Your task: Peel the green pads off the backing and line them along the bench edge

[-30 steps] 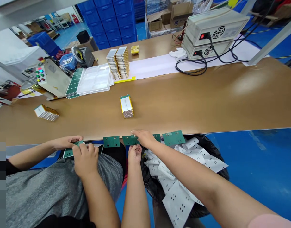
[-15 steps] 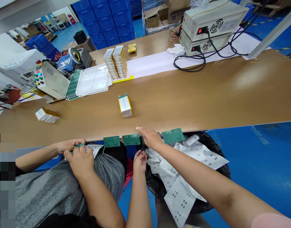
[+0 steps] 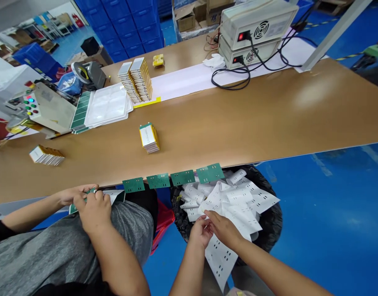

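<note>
My left hand [image 3: 200, 232] and my right hand [image 3: 223, 229] meet low over a black bin [image 3: 273, 224] full of white backing sheets. Both pinch one white backing sheet [image 3: 220, 259] with small black marks, which hangs down below them. Four green adhesive pieces [image 3: 183, 177] stick in a row along the near edge of the brown table [image 3: 269, 119], above my hands and apart from them. A small stack of flat battery cells [image 3: 148, 139] lies on the table beyond that row.
To my left a co-worker in grey [image 3: 68, 246] holds a green piece with both hands [image 3: 90, 201]. Further cell stacks [image 3: 46, 155] [image 3: 136, 80], a clear tray [image 3: 107, 105], a button box [image 3: 44, 107] and two cabled power units [image 3: 256, 28] stand on the table.
My right hand has left the green pieces on the table edge and dropped to the bin. My left hand came down with it, and both now pinch a white sheet.
</note>
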The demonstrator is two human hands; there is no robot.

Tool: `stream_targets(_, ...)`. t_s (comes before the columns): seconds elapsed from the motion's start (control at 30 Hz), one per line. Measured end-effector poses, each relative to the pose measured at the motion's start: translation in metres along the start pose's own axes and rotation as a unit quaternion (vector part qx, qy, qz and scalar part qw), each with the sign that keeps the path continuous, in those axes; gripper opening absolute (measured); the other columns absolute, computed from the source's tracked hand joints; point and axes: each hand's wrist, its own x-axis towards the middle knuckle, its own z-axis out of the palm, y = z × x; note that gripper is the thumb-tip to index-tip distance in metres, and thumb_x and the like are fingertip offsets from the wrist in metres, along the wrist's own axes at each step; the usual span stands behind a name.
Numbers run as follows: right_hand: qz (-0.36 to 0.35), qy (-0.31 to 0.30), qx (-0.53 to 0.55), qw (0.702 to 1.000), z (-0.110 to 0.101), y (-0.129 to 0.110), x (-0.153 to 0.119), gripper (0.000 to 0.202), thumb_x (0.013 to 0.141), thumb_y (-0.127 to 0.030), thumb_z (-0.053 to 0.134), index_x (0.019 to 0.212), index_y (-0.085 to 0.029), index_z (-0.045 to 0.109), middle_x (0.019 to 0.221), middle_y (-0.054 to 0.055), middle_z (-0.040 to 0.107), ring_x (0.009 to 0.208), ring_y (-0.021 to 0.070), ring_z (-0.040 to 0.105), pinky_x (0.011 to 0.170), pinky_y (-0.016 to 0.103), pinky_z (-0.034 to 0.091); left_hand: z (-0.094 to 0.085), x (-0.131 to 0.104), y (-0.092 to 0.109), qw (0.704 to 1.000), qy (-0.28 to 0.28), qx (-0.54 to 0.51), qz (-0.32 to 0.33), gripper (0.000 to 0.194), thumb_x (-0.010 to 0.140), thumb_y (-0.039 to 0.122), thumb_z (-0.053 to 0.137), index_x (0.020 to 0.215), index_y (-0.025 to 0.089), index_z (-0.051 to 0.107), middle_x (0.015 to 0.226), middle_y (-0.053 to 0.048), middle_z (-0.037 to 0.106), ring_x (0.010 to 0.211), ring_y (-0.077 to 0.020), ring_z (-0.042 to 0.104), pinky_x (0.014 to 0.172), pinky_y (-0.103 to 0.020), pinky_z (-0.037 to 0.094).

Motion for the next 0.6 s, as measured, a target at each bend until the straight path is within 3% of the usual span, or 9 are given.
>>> stream_targets(0.2,0.053,0.018,0.115,0.992,-0.010,0.015,-0.009,0.062,0.066,-0.003,0.041,0.125,-0.022,0.037,0.112,0.007,0.053,0.088,0.0157,0.056,0.079,0.032,0.045,0.012,-0.009,-0.005,0.998,0.008,0.051,-0.036,0.025,0.056,-0.003,0.045,0.069,0.018,0.049,0.064,-0.002,0.055,0.051,-0.0104,0.051,0.049,-0.022,0.042)
stream_targets(0.43,0.106,0.040,0.196,0.974,-0.017,0.044,-0.025,0.067,0.061,-0.004,0.045,0.125,-0.022,0.036,0.108,0.006,0.054,0.068,0.0103,0.056,0.072,0.028,0.046,0.020,-0.015,-0.027,0.991,-0.043,0.118,-0.047,0.021,0.065,0.001,0.050,0.069,0.021,0.055,0.072,-0.001,0.063,0.062,-0.0133,0.057,0.056,-0.025,0.044)
stream_targets(0.5,0.160,0.080,0.208,0.962,-0.026,0.064,-0.023,0.067,0.061,-0.004,0.046,0.125,-0.021,0.034,0.101,0.006,0.056,0.059,0.0082,0.055,0.067,0.026,0.046,0.021,-0.015,-0.033,0.990,-0.052,0.128,-0.040,0.019,0.066,0.004,0.052,0.074,0.021,0.057,0.077,-0.003,0.063,0.067,-0.0135,0.059,0.059,-0.024,0.044)
stream_targets(0.6,0.272,0.192,0.192,0.923,-0.047,0.107,-0.008,0.067,0.063,-0.007,0.047,0.127,-0.019,0.031,0.099,0.006,0.056,0.056,0.0073,0.054,0.067,0.026,0.046,0.020,-0.015,-0.037,0.989,-0.050,0.138,-0.030,0.021,0.066,0.007,0.054,0.080,0.022,0.058,0.084,-0.006,0.062,0.067,-0.0131,0.060,0.060,-0.025,0.045)
